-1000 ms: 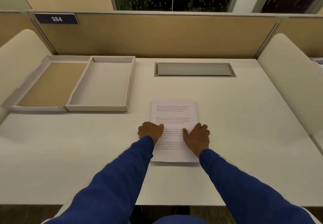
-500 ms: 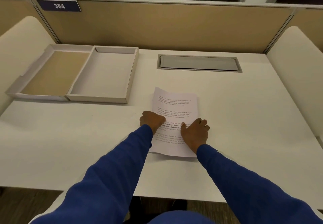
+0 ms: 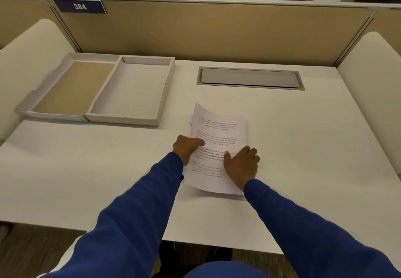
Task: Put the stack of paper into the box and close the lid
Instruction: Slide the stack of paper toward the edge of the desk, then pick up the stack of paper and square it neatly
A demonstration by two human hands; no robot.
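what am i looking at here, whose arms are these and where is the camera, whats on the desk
There is no machine: a person in blue sleeves wears a camera on the head, looking forward and down, so the arms reach in from below. On the white desk lies a stack of printed paper. The left hand grips its left edge, which is lifting; the right hand presses on its right side. Far left sits an open box with its lid laid open beside it, both empty. A grey hatch is set in the desk.
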